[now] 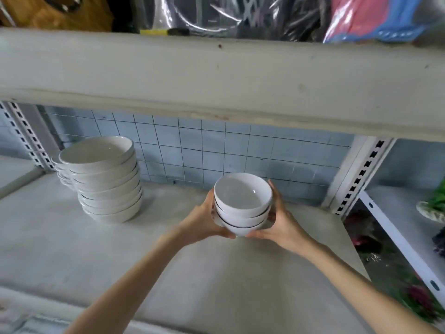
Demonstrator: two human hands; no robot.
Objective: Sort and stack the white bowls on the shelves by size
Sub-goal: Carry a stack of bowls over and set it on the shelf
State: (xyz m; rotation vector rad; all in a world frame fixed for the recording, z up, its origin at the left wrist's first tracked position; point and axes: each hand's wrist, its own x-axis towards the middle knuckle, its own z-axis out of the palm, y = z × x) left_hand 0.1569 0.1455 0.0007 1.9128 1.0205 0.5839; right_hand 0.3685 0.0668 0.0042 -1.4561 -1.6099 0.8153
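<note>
A: Where is the stack of small bowls (243, 203) at this moment?

B: It is between the person's 2 grips, over the middle-right part of the shelf (168, 256). The left grip (204, 220) clasps its left side and the right grip (283, 220) its right side. The fingers curl round the walls, and the thumbs come near each other under the lowest bowl. So both grips are closed around the same stack.

A: Does it stand on the shelf?

B: This cannot be told for sure. It seems to be carried a little above the board, but the thumbs hide the base.

A: Which relation decides the coming move?

B: The stack of large bowls (108, 182) lies to the left of the held one, well apart, with bare shelf between them. The left grip is the nearer one to it. Both stacks have their long axis vertical. Since the sizes differ, the small stack probably needs its own place beside the large one, not on top of it.

A: How do the small bowls look?

B: There are 3 of them, white, glossy, deep and round, nested evenly with the openings up. A thin dark line shows between them. The top bowl looks empty. They appear smooth, so a firm hold from 2 sides is sensible.
</note>
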